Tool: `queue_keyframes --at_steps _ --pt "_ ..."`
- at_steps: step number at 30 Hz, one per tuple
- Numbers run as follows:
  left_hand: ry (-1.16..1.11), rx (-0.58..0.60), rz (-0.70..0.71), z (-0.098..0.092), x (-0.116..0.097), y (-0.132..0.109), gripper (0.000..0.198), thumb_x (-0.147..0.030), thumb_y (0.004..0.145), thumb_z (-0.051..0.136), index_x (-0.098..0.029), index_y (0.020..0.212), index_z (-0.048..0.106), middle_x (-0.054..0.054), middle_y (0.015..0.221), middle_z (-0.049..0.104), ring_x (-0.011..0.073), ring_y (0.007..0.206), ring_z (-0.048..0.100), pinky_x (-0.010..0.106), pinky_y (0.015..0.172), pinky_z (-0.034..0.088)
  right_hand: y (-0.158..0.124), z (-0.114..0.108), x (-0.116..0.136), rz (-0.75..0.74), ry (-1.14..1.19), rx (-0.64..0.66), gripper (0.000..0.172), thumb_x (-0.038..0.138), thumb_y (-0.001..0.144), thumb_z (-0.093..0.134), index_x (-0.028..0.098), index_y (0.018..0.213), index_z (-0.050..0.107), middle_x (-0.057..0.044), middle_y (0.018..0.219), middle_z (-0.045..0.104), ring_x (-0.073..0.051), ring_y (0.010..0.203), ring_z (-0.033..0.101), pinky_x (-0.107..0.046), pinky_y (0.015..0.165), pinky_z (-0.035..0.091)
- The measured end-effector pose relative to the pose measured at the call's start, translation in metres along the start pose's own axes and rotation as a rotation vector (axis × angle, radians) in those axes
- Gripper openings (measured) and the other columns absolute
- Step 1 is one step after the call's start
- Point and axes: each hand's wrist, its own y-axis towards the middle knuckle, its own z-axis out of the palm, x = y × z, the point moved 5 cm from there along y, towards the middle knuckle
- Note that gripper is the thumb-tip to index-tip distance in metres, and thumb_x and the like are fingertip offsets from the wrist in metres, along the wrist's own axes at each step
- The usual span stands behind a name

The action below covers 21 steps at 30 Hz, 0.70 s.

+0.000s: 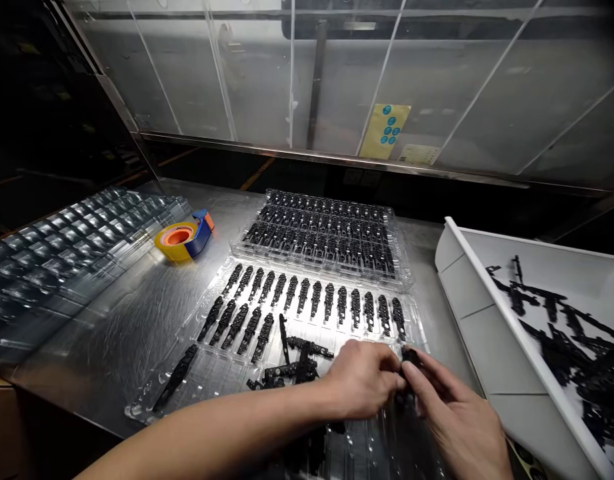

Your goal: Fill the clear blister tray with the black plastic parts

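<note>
My left hand reaches across the clear plastic tray with its fingers pinched against a small black plastic part. My right hand grips the same black plastic part between thumb and fingers. Both hands meet over the tray's right side and hide much of the part. Beside my left hand, a loose pile of black plastic parts lies in the tray. Behind it, a full row of black parts sits in slots, with a shorter row at the left. One single part lies near the front left.
A filled clear tray stands behind. At the left are stacked clear trays and a tape dispenser on the metal table. A white bin with jumbled black parts borders the right. A clear panel rises at the back.
</note>
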Motion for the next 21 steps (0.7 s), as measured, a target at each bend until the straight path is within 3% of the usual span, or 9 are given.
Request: queue_keyframes --at_steps 2,5,7,10,13,16,19,21 --pt "0.069 0.027 0.049 -0.003 -0.002 -0.015 0.020 -0.030 0.093 0.058 -0.015 0.101 0.068 0.006 0.092 0.072 0.0189 0.079 0.066 0.029 0.068 0.054 -0.002 -0.002 0.008 -0.059 -0.058 -0.071 0.068 0.072 0.060 0.051 0.030 0.112 0.066 -0.002 0.088 0.071 -0.027 0.082 0.063 -0.039 0.079 0.048" --pt "0.383 0.063 0.163 -0.009 0.005 -0.045 0.013 -0.026 0.085 0.064 -0.013 0.084 0.068 0.011 0.090 0.067 0.0269 0.084 0.060 0.040 0.068 0.050 -0.003 0.005 0.023 -0.313 -0.508 -0.200 0.048 0.055 0.085 0.034 0.026 0.113 0.061 -0.004 0.098 0.067 -0.027 0.081 0.063 -0.041 0.070 0.046" --pt "0.595 0.088 0.235 -0.009 0.011 -0.061 0.008 -0.021 0.080 0.068 -0.014 0.078 0.066 0.009 0.088 0.064 0.0250 0.083 0.056 0.039 0.068 0.048 -0.004 0.020 0.027 -0.461 -0.765 -0.201 0.043 0.042 0.095 0.024 0.023 0.113 0.057 -0.006 0.102 0.062 -0.025 0.075 0.063 -0.038 0.061 0.044" --pt "0.676 0.065 0.306 -0.008 0.016 -0.071 0.008 -0.018 0.079 0.068 -0.015 0.074 0.062 0.005 0.083 0.061 0.0210 0.079 0.054 0.037 0.068 0.045 -0.001 0.035 0.024 -0.523 -0.825 -0.149 0.039 0.040 0.098 0.026 0.020 0.110 0.057 -0.007 0.102 0.061 -0.025 0.080 0.064 -0.037 0.063 0.047" --pt "0.655 -0.023 0.387 -0.012 0.014 -0.072 0.012 -0.023 0.082 0.068 -0.016 0.077 0.060 0.002 0.079 0.062 0.0197 0.076 0.054 0.036 0.066 0.043 0.003 0.038 0.019 -0.532 -0.783 -0.105 0.039 0.039 0.098 0.028 0.020 0.118 0.056 -0.006 0.113 0.062 -0.024 0.095 0.064 -0.037 0.073 0.052" --pt "0.546 -0.086 0.306 -0.022 0.019 -0.065 0.023 -0.038 0.092 0.059 -0.017 0.082 0.061 0.000 0.075 0.064 0.0161 0.067 0.055 0.031 0.058 0.042 0.006 0.035 0.018 -0.483 -0.774 -0.080 0.042 0.040 0.096 0.030 0.020 0.121 0.057 -0.008 0.114 0.064 -0.028 0.097 0.064 -0.041 0.078 0.051" --pt "0.465 -0.098 0.208 -0.029 0.021 -0.043 0.029 -0.039 0.097 0.050 -0.015 0.087 0.063 0.004 0.083 0.065 0.0137 0.066 0.057 0.025 0.050 0.040 0.009 0.032 0.025 -0.424 -0.751 -0.083 0.043 0.044 0.094 0.030 0.021 0.115 0.061 -0.011 0.104 0.068 -0.032 0.094 0.064 -0.043 0.077 0.048" --pt "0.464 -0.061 0.251 -0.030 0.014 -0.022 0.025 -0.032 0.098 0.049 -0.014 0.090 0.065 0.007 0.093 0.064 0.0145 0.073 0.059 0.022 0.049 0.041 0.013 0.032 0.030 -0.405 -0.718 -0.094 0.043 0.046 0.092 0.030 0.022 0.107 0.063 -0.011 0.097 0.070 -0.032 0.088 0.065 -0.043 0.074 0.047"
